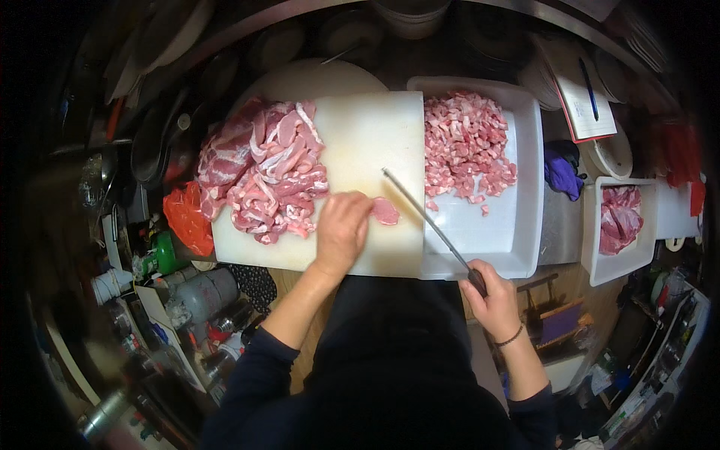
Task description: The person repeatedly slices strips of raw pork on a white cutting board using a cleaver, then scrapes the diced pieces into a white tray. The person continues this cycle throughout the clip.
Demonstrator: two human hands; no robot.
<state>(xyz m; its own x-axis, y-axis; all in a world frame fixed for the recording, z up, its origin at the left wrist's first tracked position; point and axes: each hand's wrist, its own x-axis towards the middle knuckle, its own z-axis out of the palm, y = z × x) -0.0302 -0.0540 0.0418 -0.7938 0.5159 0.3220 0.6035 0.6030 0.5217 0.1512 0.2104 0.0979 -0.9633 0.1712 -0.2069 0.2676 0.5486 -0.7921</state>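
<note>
My right hand (492,295) grips the dark handle of a long knife (430,222). Its narrow blade slants up and left across the edge of the white cutting board (368,132). A thin slice of raw meat (386,211) lies flat on the board, left of the blade and apart from it. My left hand (344,228) has its fingers curled at the slice's left edge; the fingertips are partly hidden. Left of that hand, a heap of raw meat strips (284,174) rests against a larger piece of meat (230,154).
Under the board's right side, a white plastic tub (526,225) contains small diced meat (464,146). Farther right, a smaller white tub (593,259) holds meat chunks (620,219). A notebook with a pen (588,104), purple cloth (562,171) and red plastic bag (188,219) lie around.
</note>
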